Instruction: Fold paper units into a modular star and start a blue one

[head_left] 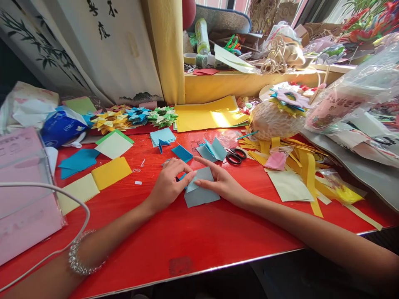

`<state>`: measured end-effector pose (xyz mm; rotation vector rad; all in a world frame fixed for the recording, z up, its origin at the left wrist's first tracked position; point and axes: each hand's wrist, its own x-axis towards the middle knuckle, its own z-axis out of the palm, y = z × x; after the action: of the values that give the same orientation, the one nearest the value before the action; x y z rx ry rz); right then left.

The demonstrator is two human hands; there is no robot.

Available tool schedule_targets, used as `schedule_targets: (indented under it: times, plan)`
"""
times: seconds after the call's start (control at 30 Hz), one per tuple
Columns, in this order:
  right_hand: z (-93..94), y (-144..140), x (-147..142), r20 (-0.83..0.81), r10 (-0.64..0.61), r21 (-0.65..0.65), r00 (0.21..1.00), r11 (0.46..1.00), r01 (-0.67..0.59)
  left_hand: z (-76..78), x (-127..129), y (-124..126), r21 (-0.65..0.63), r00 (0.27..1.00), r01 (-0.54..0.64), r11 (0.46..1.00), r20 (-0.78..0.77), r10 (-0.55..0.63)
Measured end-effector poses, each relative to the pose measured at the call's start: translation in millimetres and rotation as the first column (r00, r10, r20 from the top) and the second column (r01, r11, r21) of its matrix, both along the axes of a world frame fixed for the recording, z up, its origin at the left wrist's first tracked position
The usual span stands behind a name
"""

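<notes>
A piece of light blue paper [204, 193] lies partly folded near the middle of the red table, between my hands. My left hand [170, 180] is closed at the paper's left edge, its thumb pressing on a folded flap. From the right, my right hand [222, 180] grips the same paper, thumb on top and index finger reaching past its far edge. Darker blue paper shows partly beneath my left fingers. Just beyond my hands are a folded blue paper piece [182, 153], lighter blue folded papers [215, 149] and black-handled scissors [236, 156].
Yellow paper [112, 173], blue sheets [77, 162] and a pink folder [25, 199] lie left on the red table [174, 241]. Folded paper stars [162, 116] line the back. Yellow strips [308, 178] spread at right. A white cable [84, 216] crosses my left forearm.
</notes>
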<state>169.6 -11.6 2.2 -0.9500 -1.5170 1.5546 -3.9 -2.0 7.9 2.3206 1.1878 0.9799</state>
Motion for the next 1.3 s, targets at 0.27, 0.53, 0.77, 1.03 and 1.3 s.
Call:
schedule_targets:
  times: [0.27,0.53,0.77,1.03,1.3]
  plan:
    - [-2.5,2.6,-0.7,-0.078,-0.007,-0.069,0.997,0.998,0.002,-1.4,-0.3,2.0,-0.065,1.0,-0.011,0.998,-0.026,0.009]
    - [-3.8,7.0,1.6,-0.104,-0.179,-0.076,0.978,0.982,0.171,-3.7,-0.8,4.5,-0.036,0.997,-0.014,0.999,-0.076,0.011]
    - [-4.7,8.2,1.2,-0.155,-0.202,-0.079,0.967,0.978,0.191,-3.4,-1.5,7.3,-0.083,0.998,0.033,0.996,-0.05,-0.038]
    - [-0.2,7.9,2.2,-0.155,-0.227,-0.103,0.961,0.972,0.213,4.7,-1.9,-1.1,-0.122,0.992,0.068,0.99,0.114,-0.054]
    - [-2.4,3.5,0.8,-0.027,-0.117,0.04,0.993,0.992,0.118,2.2,-0.6,1.2,-0.224,0.991,-0.012,0.975,0.131,0.042]
